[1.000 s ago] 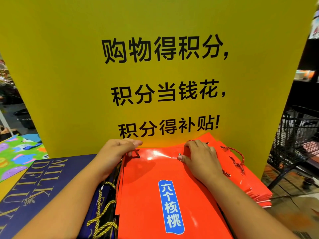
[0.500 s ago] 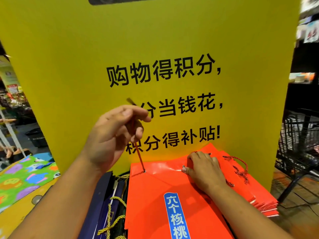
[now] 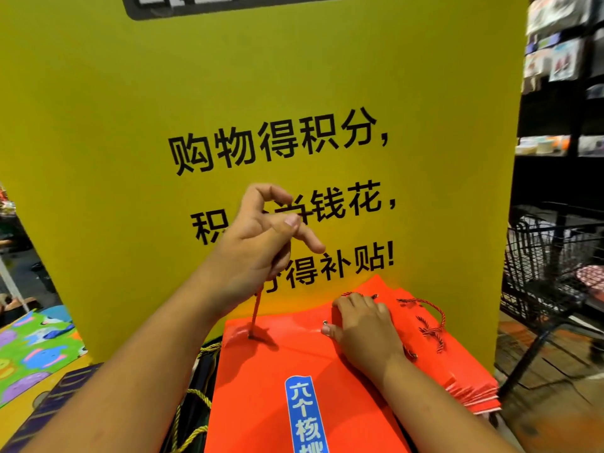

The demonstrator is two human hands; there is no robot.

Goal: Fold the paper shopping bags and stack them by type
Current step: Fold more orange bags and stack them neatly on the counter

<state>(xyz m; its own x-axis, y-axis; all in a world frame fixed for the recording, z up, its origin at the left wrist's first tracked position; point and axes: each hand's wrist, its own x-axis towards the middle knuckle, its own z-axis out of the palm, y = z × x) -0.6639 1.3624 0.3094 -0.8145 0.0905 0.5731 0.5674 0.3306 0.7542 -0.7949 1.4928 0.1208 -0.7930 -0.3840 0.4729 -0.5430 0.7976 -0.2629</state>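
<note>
A flat red paper bag (image 3: 261,380) with a blue label lies on top of a stack of red bags (image 3: 464,377), low in the head view. My left hand (image 3: 258,243) is raised above the bag's far left corner and grips its red rope handle (image 3: 256,313), which runs taut down to the eyelet. My right hand (image 3: 362,325) presses flat on the bag's far right corner, thumb beside the other eyelet. Loose red rope handles (image 3: 431,325) of lower bags lie to the right.
A tall yellow sign (image 3: 294,93) stands right behind the stack. Dark blue bags with gold rope handles (image 3: 192,416) lie to the left, with a colourful patterned bag (image 3: 32,354) further left. A black wire basket (image 3: 552,256) and shelves are at the right.
My left hand has lifted from the bag's far left corner, pulling the red rope handle up and taut. My right hand has stayed pressed on the bag.
</note>
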